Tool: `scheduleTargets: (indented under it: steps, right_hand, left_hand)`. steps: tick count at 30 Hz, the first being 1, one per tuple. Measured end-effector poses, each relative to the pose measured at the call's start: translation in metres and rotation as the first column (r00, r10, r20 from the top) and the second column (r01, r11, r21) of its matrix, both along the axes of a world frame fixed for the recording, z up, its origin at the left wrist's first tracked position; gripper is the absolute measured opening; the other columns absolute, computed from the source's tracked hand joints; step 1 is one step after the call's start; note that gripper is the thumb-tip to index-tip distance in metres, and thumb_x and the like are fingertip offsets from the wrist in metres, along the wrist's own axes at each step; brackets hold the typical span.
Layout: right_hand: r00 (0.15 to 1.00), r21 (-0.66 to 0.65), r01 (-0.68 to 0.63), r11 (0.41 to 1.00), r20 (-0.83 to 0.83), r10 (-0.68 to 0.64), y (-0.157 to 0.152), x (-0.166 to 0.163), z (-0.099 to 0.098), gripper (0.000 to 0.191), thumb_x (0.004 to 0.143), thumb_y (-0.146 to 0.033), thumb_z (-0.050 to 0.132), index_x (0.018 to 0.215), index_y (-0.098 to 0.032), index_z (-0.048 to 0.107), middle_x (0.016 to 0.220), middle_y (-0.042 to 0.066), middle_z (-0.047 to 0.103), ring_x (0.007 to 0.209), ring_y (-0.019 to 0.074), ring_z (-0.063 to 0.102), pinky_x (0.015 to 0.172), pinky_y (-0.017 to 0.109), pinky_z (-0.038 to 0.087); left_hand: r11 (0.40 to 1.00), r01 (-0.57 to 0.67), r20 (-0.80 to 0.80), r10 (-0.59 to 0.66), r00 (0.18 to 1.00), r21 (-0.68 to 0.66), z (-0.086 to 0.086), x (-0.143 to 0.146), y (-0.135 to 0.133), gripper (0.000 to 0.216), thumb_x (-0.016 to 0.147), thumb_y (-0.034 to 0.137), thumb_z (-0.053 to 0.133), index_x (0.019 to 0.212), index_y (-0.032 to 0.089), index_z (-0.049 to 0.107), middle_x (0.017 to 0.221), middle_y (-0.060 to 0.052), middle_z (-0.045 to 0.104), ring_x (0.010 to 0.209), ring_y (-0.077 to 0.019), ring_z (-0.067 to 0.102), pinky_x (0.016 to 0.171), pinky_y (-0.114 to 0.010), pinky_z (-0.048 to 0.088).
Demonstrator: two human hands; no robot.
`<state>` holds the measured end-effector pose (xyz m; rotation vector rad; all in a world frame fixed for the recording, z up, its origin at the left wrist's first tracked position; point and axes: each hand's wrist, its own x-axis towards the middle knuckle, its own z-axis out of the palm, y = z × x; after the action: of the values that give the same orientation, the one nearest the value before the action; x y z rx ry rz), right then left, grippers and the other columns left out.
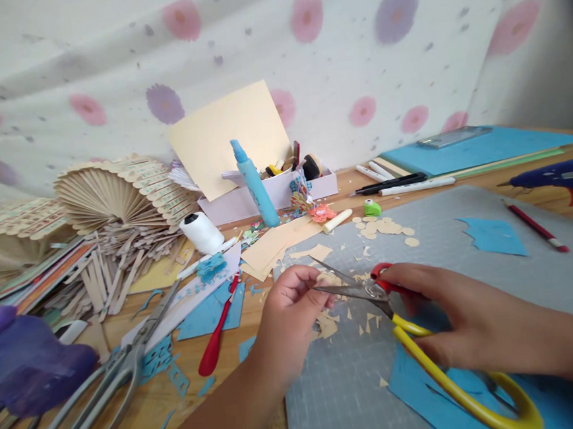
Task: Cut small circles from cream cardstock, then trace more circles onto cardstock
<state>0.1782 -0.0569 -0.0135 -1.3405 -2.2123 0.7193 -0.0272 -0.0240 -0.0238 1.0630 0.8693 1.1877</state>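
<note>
My right hand (463, 319) grips a pair of scissors (357, 291) with red and yellow on the handles. The blades are spread apart and point toward my left hand (292, 316). Between its pinched fingertips, my left hand has a small piece of cream paper (328, 279), which lies beside the blades. Cream paper scraps (327, 325) are scattered beneath my hands on the grey cutting mat (329, 383). Blue paper (419, 389) lies under the scissors' handles, and small cream paper discs (389, 226) sit farther back on the mat.
Large metal scissors (138, 348), a red-handled tool (217, 342) and a purple bag-like object (35, 360) lie left. A blue bottle (257, 187) stands before a white box (224, 209). Folded paper fans (101, 193) are behind. A glue gun (561, 176) and pencil (535, 224) lie right.
</note>
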Motion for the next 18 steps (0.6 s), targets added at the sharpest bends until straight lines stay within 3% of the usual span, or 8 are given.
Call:
scheduleTargets:
  steps: [6, 18]
  right_hand:
    - [0.999, 0.061, -0.012, 0.998, -0.029, 0.014, -0.001, 0.003, -0.002, 0.030, 0.068, -0.028, 0.062, 0.097, -0.020, 0.062, 0.085, 0.004, 0.064, 0.076, 0.0221, 0.062, 0.065, 0.031, 0.051]
    - [1.000, 0.109, -0.015, 0.994, 0.007, 0.015, -0.005, 0.005, -0.003, 0.040, 0.066, -0.027, 0.059, 0.104, -0.016, 0.062, 0.087, 0.009, 0.069, 0.075, 0.0270, 0.066, 0.061, 0.036, 0.054]
  left_hand:
    - [0.999, 0.042, -0.088, -0.040, 0.995, 0.020, 0.002, -0.002, -0.004, 0.004, 0.065, 0.015, 0.065, 0.067, 0.017, 0.062, 0.053, 0.004, 0.062, 0.052, -0.0085, 0.056, 0.053, -0.020, 0.042]
    - [0.997, 0.076, -0.235, -0.074, 0.969, 0.001, 0.010, -0.001, -0.007, 0.012, 0.059, 0.008, 0.057, 0.064, 0.019, 0.059, 0.048, 0.006, 0.063, 0.048, -0.0083, 0.057, 0.050, -0.018, 0.043]
